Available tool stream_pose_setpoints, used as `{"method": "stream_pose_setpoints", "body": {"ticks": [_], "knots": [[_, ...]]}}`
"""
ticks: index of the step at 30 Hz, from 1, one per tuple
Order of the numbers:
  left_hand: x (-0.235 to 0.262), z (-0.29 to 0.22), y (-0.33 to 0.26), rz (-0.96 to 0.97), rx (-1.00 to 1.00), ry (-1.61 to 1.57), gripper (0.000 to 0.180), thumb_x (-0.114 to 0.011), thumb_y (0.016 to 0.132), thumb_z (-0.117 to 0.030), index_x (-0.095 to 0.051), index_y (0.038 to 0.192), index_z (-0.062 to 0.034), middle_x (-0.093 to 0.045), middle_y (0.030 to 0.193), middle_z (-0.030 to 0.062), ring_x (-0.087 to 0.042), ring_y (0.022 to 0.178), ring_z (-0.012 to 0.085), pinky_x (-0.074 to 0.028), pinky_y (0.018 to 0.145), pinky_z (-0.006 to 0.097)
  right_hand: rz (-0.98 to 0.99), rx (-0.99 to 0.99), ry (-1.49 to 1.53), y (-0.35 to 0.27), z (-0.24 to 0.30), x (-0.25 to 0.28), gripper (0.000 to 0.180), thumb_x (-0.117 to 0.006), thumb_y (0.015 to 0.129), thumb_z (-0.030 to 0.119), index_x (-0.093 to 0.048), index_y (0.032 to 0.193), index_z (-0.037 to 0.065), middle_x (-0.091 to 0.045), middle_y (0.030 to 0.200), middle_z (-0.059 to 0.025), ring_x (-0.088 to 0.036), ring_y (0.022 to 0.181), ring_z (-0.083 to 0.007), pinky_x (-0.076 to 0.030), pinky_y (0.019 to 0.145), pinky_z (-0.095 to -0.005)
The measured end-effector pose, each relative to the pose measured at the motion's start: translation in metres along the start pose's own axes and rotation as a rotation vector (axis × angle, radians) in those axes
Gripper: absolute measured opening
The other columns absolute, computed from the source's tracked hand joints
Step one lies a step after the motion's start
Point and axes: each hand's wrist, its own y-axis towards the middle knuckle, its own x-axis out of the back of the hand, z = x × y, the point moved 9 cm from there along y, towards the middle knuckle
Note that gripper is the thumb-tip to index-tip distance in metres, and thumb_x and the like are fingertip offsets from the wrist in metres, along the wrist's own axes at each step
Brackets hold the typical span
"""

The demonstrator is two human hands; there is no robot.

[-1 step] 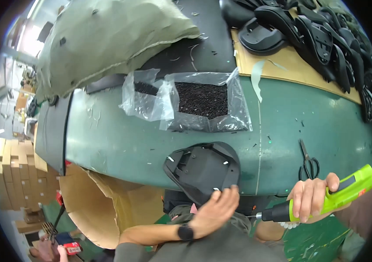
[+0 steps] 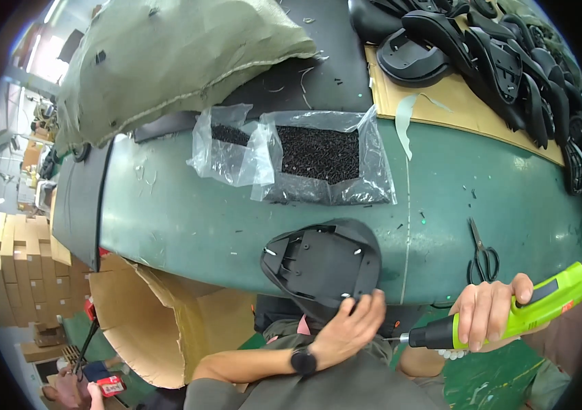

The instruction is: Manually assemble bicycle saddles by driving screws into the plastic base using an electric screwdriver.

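A black saddle-shaped part (image 2: pixel 318 263) lies with its hollow underside up at the near edge of the green table. Small pale, shiny spots show around its inner rim. My left hand (image 2: pixel 352 331), with a dark watch on the wrist, has its fingers curled at the part's near right edge; the fingertips rest by one of those spots. Off to the right, my right hand (image 2: pixel 485 314) is wrapped round a lime-green and black electric screwdriver (image 2: pixel 544 304). The driver's thin bit points left, below the table edge and apart from the part.
Clear plastic bags hold many black screws (image 2: pixel 319 154) beyond the part. Black scissors (image 2: pixel 482 256) lie at right. Similar black parts (image 2: pixel 496 61) are piled on cardboard at far right. A stuffed grey-green sack (image 2: pixel 181 61) sits far left; an open cardboard box (image 2: pixel 144 328) stands near left.
The black part and my left hand have shifted slightly to the right together. The screwdriver in my right hand has hardly moved.
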Motion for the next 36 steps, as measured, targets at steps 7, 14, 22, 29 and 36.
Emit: {"method": "stream_pose_setpoints", "body": {"ticks": [7,14,22,29,36], "knots": [[0.056,0.085,-0.052,-0.488,0.034,-0.528,0.033,-0.068,0.072,-0.015,-0.064,0.104,-0.0067,-0.061,0.115,0.012,-0.055,0.11,0.03,-0.042,0.095,0.046,-0.113,0.136,-0.36,0.004,-0.022,-0.033,0.074,-0.052,0.088,0.063,-0.042,0.129,0.002,-0.06,0.075,-0.0111,-0.061,0.056,-0.0249,-0.051,0.054,-0.0371],[-0.026,0.294,0.049,-0.407,0.415,-0.234,0.045,-0.065,0.086,-0.031,-0.06,0.117,0.001,-0.059,0.12,0.0161,-0.05,0.114,0.0336,-0.041,0.098,0.042,-0.117,0.202,-0.564,0.007,-0.057,-0.038,0.093,-0.059,0.073,0.077,-0.043,0.128,0.003,-0.058,0.078,-0.0077,-0.058,0.058,-0.0217,-0.05,0.059,-0.0344],[-0.046,0.317,0.095,-0.312,0.325,-0.068,0.014,-0.065,0.084,-0.019,-0.062,0.084,-0.0047,-0.058,0.089,0.0105,-0.055,0.089,0.0298,-0.048,0.076,0.042,-0.133,0.234,-0.783,-0.002,-0.052,-0.029,0.098,-0.055,0.07,0.083,-0.044,0.125,0.003,-0.057,0.077,-0.0082,-0.057,0.057,-0.0219,-0.049,0.055,-0.0357],[-0.048,0.324,0.088,-0.378,0.303,-0.054,0.015,-0.058,0.09,-0.016,-0.054,0.089,-0.0021,-0.057,0.084,0.0129,-0.053,0.084,0.0342,-0.046,0.073,0.045,-0.163,0.214,-0.763,-0.012,-0.065,-0.017,0.103,-0.055,0.065,0.086,-0.044,0.124,0.002,-0.059,0.079,-0.0099,-0.059,0.059,-0.0233,-0.05,0.058,-0.037],[0.022,0.258,0.047,-0.59,0.304,-0.872,0.011,-0.063,0.088,-0.006,-0.058,0.097,-0.0031,-0.065,0.078,0.0117,-0.063,0.063,0.0276,-0.051,0.057,0.035,-0.23,0.188,-0.711,-0.011,-0.078,-0.009,0.047,-0.066,0.086,0.037,-0.05,0.117,0.004,-0.061,0.081,-0.0129,-0.059,0.066,-0.024,-0.05,0.063,-0.0387]]}}
